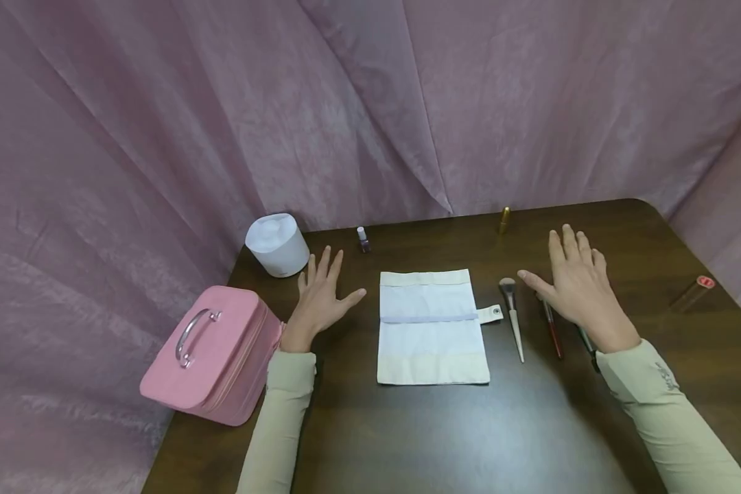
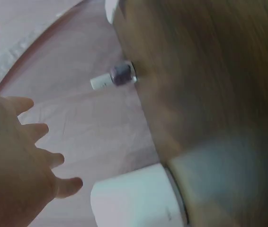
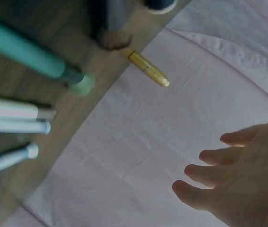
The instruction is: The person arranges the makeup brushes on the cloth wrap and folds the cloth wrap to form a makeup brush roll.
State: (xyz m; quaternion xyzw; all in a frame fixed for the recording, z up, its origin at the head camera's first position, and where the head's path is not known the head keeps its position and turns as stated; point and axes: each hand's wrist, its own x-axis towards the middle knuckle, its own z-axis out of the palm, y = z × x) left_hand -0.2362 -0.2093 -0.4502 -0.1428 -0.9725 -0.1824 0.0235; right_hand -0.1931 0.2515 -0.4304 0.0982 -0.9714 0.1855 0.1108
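My left hand is held over the table's left side, fingers spread, holding nothing. It is nearest a pink cosmetic case and a white round container. Between the hands a cream fabric brush roll lies unfolded, its snap strap pointing right. Just right of the strap lies a makeup brush with a pale handle. With fingers fanned out, my empty right hand hovers over a thin red-handled brush and a dark green stick, both partly hidden by hand and wrist.
A small nail polish bottle stands at the back edge. Further right along that edge is a gold tube. Near the right edge is a brownish tube with a red end. Pink curtains hang behind the table.
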